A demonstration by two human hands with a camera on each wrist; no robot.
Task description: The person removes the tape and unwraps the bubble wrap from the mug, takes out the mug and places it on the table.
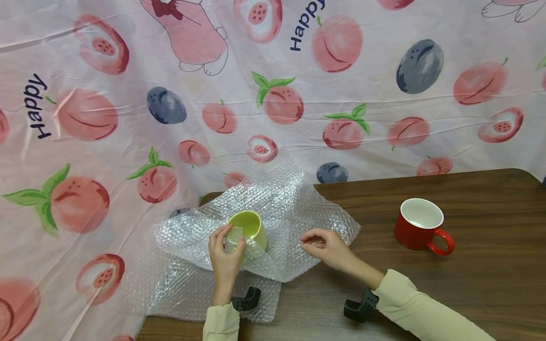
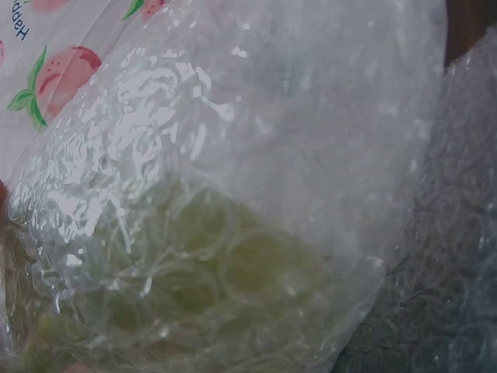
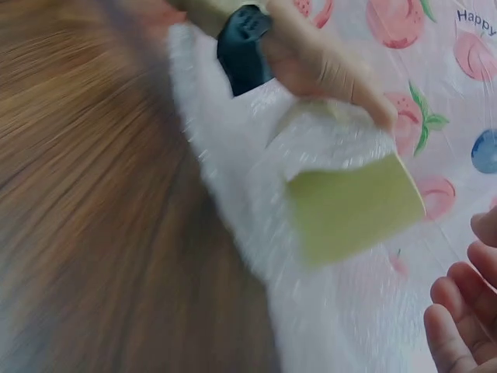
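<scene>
A yellow-green cup (image 1: 261, 232) stands on a crumpled sheet of bubble wrap (image 1: 290, 237). With curled fingers and thumb, my left hand (image 1: 225, 260) holds a flap of that wrap against the cup's near side, folded over the rim. Through the wrap, the cup's green wall (image 2: 202, 256) shows close up in the left wrist view. My right hand (image 1: 330, 248) hovers over the sheet to the right of the cup, fingers loosely bent around nothing. The right wrist view shows the bare part of the cup (image 3: 357, 206), apart from the right fingers (image 3: 458, 303).
A red mug (image 1: 411, 232) with a white inside stands at the right on the brown wooden table (image 1: 490, 208). More bubble wrap (image 1: 183, 293) lies under the left forearm. A fruit-print cloth (image 1: 128, 94) hangs behind and along the left.
</scene>
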